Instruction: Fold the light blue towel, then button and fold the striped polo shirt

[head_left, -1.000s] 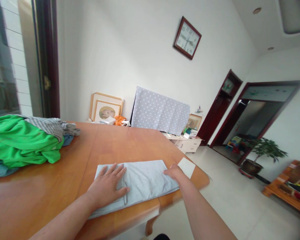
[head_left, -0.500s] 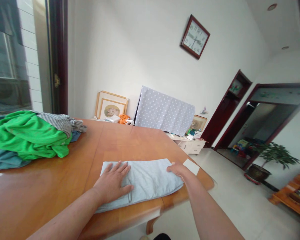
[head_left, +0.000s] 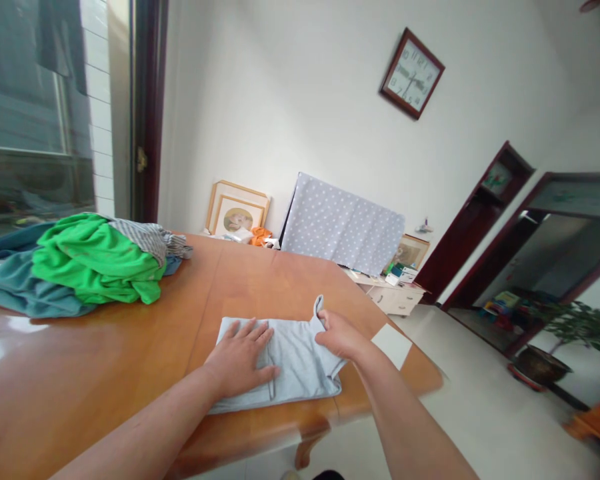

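A light blue-grey folded garment (head_left: 297,360) lies on the wooden table (head_left: 260,280) near its front edge. My left hand (head_left: 243,357) rests flat on the garment's left part, fingers spread. At the other end, my right hand (head_left: 337,333) pinches the right edge between thumb and fingers and holds it raised, so the cloth curls up off the table there. Which kind of garment it is cannot be made out in its folded state.
A heap of clothes (head_left: 100,267), bright green, teal and striped, lies on the table's left. A white sheet (head_left: 393,345) sits near the right corner. Beyond stand a cabinet (head_left: 395,300) and a dotted cloth cover (head_left: 343,223). A potted plant (head_left: 540,363) is on the floor.
My right hand has lifted the garment's right end and brought it left, folding it inward. My left hand still presses the left part. The view has shifted a little left.
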A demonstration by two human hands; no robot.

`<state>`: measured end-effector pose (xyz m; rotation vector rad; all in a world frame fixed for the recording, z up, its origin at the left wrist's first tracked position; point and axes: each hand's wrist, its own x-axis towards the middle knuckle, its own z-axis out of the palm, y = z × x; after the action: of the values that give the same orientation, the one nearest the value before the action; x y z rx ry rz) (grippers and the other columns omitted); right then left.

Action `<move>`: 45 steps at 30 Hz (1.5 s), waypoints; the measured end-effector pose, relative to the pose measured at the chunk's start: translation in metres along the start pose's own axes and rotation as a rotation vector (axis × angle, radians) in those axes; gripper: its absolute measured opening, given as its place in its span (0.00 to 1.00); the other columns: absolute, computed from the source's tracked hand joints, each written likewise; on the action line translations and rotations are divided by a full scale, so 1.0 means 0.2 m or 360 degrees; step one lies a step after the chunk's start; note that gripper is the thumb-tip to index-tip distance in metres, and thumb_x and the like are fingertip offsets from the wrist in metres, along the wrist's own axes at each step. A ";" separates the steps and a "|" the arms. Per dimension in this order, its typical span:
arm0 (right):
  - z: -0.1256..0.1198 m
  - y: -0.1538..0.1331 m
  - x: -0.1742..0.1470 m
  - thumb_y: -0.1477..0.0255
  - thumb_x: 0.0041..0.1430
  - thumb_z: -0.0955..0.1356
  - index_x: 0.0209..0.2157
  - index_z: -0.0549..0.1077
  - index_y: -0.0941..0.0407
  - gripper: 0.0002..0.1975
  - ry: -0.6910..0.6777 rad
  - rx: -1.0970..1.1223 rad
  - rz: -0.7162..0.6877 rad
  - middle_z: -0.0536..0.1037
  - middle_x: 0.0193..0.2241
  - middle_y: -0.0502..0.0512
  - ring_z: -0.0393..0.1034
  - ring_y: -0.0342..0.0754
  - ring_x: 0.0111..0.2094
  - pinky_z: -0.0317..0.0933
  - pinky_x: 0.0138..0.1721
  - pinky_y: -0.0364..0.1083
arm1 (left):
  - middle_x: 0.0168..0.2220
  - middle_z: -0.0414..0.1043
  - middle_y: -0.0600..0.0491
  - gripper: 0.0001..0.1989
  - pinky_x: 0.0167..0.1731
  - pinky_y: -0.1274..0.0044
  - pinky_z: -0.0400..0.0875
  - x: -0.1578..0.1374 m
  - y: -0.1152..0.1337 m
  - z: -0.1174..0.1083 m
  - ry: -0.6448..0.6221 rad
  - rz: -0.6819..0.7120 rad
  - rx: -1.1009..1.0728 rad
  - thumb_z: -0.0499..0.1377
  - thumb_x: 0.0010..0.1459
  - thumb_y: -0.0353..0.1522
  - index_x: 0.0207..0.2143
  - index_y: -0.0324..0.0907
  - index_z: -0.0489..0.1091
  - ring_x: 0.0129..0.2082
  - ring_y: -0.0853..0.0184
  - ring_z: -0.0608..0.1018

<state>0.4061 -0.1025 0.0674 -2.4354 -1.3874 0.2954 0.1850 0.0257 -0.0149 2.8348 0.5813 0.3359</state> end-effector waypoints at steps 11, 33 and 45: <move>0.26 -0.20 -0.09 0.76 0.48 0.67 0.48 0.73 0.57 0.22 -0.0061 -0.0345 -0.0122 0.81 0.43 0.64 0.75 0.58 0.46 0.62 0.41 0.47 | 0.70 0.52 0.42 0.45 0.66 0.49 0.42 -0.01 0.01 0.00 -0.0005 0.0018 -0.0012 0.50 0.57 0.59 0.68 0.43 0.56 0.70 0.45 0.51; 0.33 -0.11 0.04 0.76 0.65 0.58 0.56 0.73 0.58 0.22 0.0387 -0.0055 -0.0219 0.75 0.56 0.61 0.67 0.51 0.58 0.57 0.58 0.46 | 0.70 0.53 0.44 0.43 0.66 0.50 0.42 -0.01 0.01 0.00 0.0017 0.0012 -0.0028 0.51 0.56 0.59 0.68 0.46 0.56 0.70 0.46 0.51; 0.47 -0.11 0.02 0.57 0.71 0.51 0.70 0.53 0.53 0.30 0.0062 -0.0267 -0.0306 0.47 0.71 0.57 0.34 0.55 0.72 0.35 0.68 0.59 | 0.70 0.53 0.45 0.43 0.66 0.50 0.43 -0.01 0.01 -0.01 0.0003 0.0008 -0.0026 0.51 0.56 0.59 0.68 0.45 0.56 0.70 0.45 0.51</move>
<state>0.3590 -0.0712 -0.0114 -2.3975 -1.6752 0.0885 0.1827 0.0227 -0.0121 2.8214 0.5691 0.3431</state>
